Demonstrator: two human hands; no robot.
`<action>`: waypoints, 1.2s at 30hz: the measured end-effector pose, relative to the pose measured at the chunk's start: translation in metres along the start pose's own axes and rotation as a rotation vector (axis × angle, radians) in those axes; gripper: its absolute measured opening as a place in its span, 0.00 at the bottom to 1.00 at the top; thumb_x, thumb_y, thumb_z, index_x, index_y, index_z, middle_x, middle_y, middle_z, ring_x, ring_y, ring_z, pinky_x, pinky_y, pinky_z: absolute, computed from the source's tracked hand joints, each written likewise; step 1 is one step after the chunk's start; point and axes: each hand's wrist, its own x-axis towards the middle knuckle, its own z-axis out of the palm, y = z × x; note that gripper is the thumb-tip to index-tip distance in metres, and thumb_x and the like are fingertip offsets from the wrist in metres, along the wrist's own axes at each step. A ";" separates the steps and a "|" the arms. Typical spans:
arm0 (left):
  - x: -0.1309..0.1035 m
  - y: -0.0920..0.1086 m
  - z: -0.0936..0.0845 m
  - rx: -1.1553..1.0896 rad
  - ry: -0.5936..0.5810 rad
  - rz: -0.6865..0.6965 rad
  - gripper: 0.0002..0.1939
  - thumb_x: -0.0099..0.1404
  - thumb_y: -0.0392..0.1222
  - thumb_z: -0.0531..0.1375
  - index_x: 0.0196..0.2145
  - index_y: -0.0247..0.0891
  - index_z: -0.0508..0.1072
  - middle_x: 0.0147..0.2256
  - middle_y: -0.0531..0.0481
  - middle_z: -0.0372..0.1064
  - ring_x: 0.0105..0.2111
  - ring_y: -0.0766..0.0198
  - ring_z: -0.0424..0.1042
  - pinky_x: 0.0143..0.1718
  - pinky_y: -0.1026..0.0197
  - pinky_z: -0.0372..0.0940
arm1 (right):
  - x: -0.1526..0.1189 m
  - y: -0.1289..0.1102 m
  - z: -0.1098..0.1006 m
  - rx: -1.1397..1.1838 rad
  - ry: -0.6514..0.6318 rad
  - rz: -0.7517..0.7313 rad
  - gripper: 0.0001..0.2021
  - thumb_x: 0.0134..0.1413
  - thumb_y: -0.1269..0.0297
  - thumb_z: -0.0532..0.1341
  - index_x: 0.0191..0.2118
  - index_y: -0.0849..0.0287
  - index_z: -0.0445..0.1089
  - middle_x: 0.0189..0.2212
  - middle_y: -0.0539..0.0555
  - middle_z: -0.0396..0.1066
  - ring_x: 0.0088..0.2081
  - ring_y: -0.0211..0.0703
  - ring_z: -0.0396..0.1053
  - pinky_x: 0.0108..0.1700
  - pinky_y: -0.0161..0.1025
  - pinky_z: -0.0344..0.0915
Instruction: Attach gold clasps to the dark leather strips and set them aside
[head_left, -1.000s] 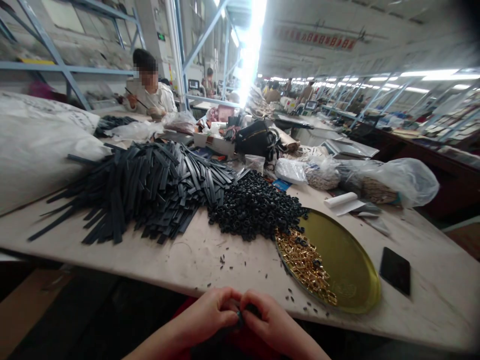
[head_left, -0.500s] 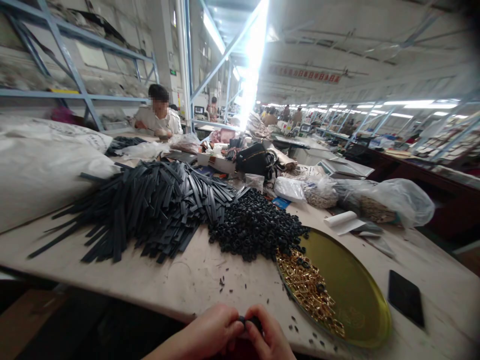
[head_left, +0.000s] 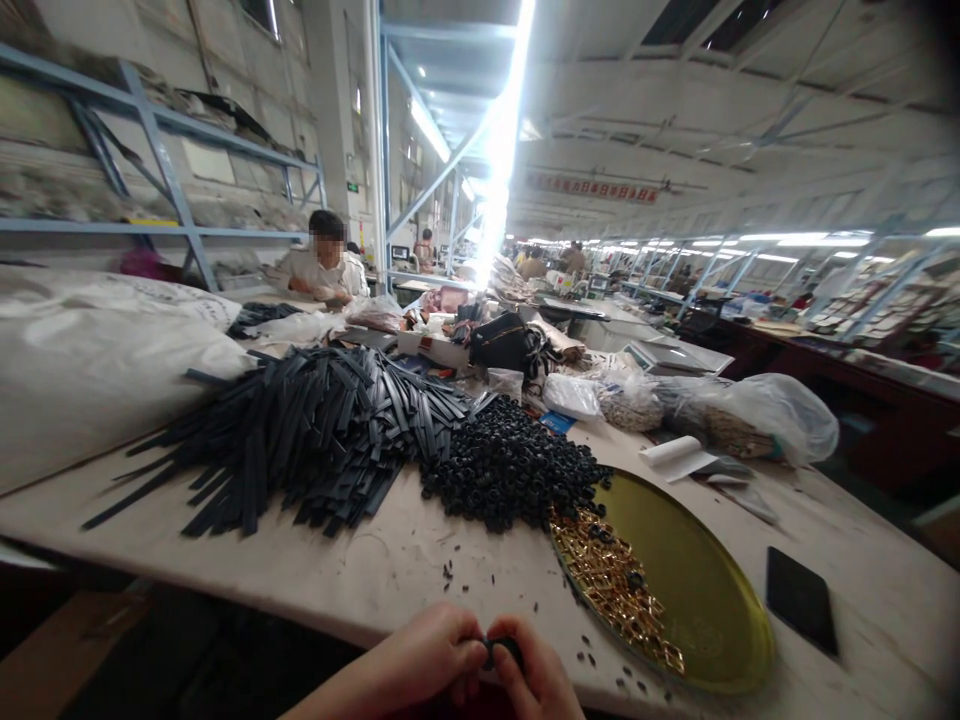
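My left hand (head_left: 444,655) is closed, thumb and fingertips pinching one side of a small black loop (head_left: 504,645) at the table's near edge. The other side of it is gripped by my right hand (head_left: 529,668), its fingers curled round and partly hiding the piece. Beyond my hands is a heap of small black loops (head_left: 510,460). To its left spreads a large pile of flat black strips (head_left: 322,430). Gold-coloured metal buckles (head_left: 607,565) lie on the left part of a round yellow-gold tray (head_left: 697,560), with a few black loops among them.
A black phone (head_left: 801,598) lies right of the tray. Bulky white sacks (head_left: 97,360) rest at the left. Plastic bags (head_left: 787,415) and a black bag (head_left: 501,342) stand further back. Tiny black scraps (head_left: 589,655) dot the tabletop. A co-worker (head_left: 326,265) sits across at the far left.
The view has tilted up slightly and turned a little. Both hands stay together on the black loop, and their grip has shifted only slightly.
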 end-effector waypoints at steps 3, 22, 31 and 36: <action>0.004 -0.003 0.004 0.076 0.020 0.038 0.15 0.56 0.40 0.47 0.28 0.33 0.73 0.21 0.51 0.69 0.18 0.69 0.64 0.18 0.71 0.55 | 0.000 0.002 0.005 0.013 0.031 0.000 0.14 0.57 0.54 0.47 0.38 0.56 0.64 0.25 0.50 0.69 0.27 0.38 0.67 0.30 0.33 0.61; 0.113 0.007 -0.150 0.599 0.742 -0.102 0.13 0.64 0.42 0.49 0.40 0.35 0.69 0.42 0.42 0.68 0.43 0.59 0.67 0.44 0.59 0.58 | 0.067 0.053 -0.016 -0.401 0.179 0.011 0.12 0.57 0.59 0.50 0.38 0.57 0.68 0.35 0.56 0.70 0.38 0.46 0.67 0.41 0.42 0.62; 0.164 0.006 -0.190 0.407 0.902 -0.296 0.13 0.63 0.45 0.55 0.40 0.33 0.68 0.38 0.48 0.68 0.35 0.64 0.69 0.36 0.56 0.66 | 0.069 0.053 -0.019 -0.349 0.202 0.018 0.10 0.56 0.61 0.52 0.35 0.56 0.69 0.33 0.56 0.71 0.36 0.46 0.68 0.39 0.41 0.63; 0.121 0.017 -0.182 0.363 1.130 -0.094 0.10 0.63 0.42 0.52 0.37 0.32 0.67 0.34 0.46 0.69 0.36 0.62 0.70 0.39 0.60 0.63 | 0.069 0.043 -0.022 -0.325 0.192 0.049 0.10 0.55 0.62 0.52 0.34 0.58 0.69 0.32 0.56 0.70 0.37 0.46 0.67 0.41 0.41 0.61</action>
